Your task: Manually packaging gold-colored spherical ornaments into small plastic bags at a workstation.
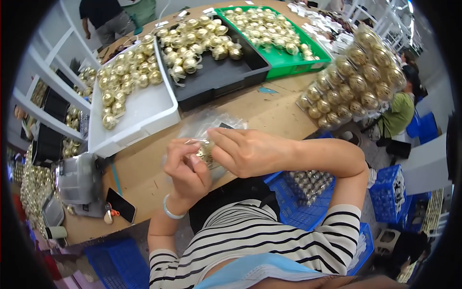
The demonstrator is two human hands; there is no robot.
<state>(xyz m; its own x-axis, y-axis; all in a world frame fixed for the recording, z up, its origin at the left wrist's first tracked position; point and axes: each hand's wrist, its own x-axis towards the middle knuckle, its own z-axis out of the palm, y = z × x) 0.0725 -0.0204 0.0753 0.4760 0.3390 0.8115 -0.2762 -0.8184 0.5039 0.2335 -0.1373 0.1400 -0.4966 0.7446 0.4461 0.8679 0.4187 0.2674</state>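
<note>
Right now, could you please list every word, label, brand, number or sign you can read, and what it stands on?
There is no text I can read.
White slips behind the black tray: too small to read.
Wrapped gold ball between the left hand and right hand: no legible print.
Dark phone: nothing readable.

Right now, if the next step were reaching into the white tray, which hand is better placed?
Probably the left hand: it is closer to the white tray, while the right hand lies farther across. Both are busy at the gold ball, though.
</note>
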